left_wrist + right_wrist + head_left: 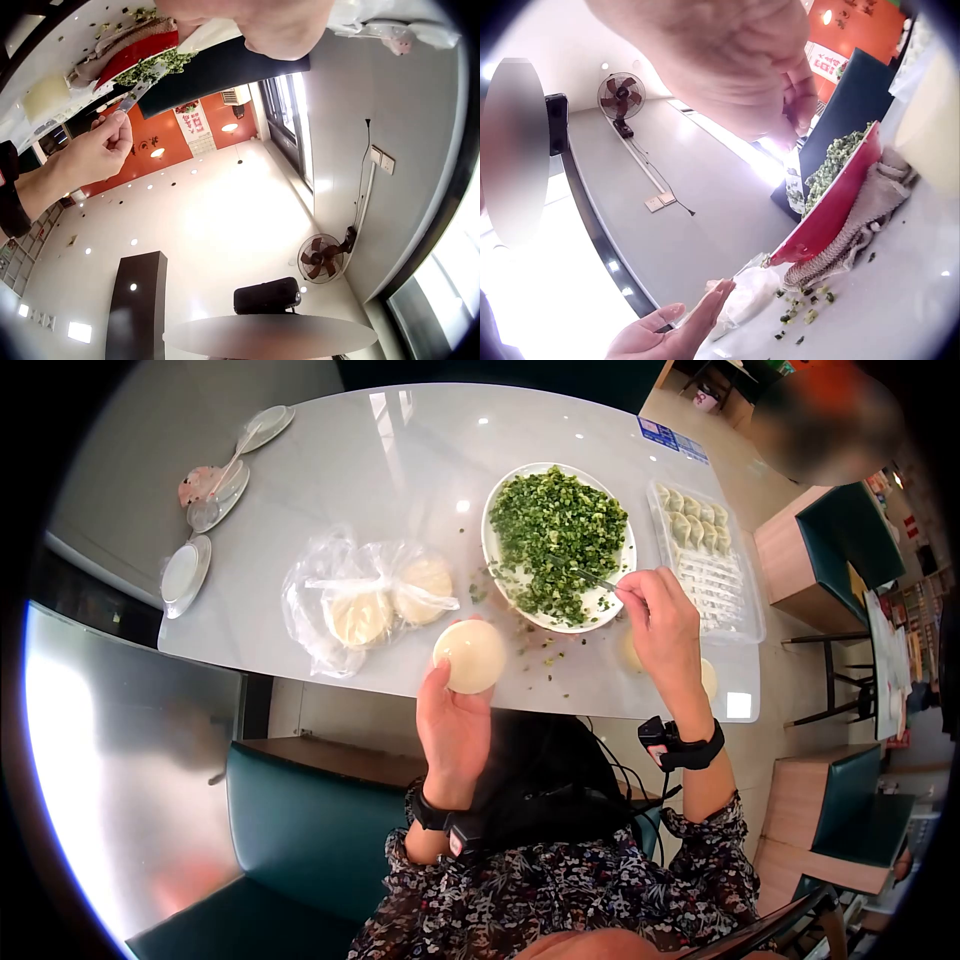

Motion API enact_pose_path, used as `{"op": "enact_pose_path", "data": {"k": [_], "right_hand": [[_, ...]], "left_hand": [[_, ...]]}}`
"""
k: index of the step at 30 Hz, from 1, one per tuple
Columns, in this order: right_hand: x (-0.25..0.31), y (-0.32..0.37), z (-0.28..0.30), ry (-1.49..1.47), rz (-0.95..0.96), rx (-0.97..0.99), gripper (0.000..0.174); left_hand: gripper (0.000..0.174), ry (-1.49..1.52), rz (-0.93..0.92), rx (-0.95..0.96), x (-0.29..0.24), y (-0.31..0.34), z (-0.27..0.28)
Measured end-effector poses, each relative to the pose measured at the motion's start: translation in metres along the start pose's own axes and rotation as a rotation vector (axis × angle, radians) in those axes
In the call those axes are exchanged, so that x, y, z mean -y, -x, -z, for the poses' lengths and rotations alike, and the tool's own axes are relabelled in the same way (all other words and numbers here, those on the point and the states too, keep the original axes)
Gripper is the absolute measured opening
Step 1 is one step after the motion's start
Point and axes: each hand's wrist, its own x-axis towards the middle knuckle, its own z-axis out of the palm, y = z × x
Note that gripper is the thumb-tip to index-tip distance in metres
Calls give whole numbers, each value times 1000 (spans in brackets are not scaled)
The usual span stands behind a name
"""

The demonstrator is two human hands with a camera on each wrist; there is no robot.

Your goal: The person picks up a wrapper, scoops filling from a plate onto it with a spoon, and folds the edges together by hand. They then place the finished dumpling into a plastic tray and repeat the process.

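Note:
My left hand (455,728) holds a round pale dough wrapper (472,657), thumb on its face and fingers behind. The right hand (664,635) pinches a thin flat utensil (592,576) over an oval dish (487,550) of chopped greens (560,530). In the left wrist view, bits of green cling to the blade (139,91) held by the right hand (88,159). The right wrist view shows the dish's red outside (829,214) leaning on a folded cloth (847,232), with the left hand (671,335) flat below.
Bagged wrappers (360,618) lie left of the dish. On the right stands a clear tray (755,605) with several dumplings (692,520). More wrappers (709,678) lie near the right forearm. Small plates (187,577) line the table's far left; green scraps (545,658) dot the front.

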Motion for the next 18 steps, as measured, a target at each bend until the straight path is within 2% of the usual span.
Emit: {"op": "enact_pose_path", "data": {"k": [7,11,14,18], "right_hand": [[23,-32,-3,162,97,-49,10],[10,-55,-11,201,120,-104,11],[2,-69,-18,181,83,-101,9],[-1,-77,-34,211,120,2,5]], "left_hand": [[51,-93,-19,-17,3,-12,-4],[54,-128,-13,-30,-1,-12,-3],[55,-135,-6,-33,-5,-14,2],[56,-138,2,-26,-8,-14,4]]}}
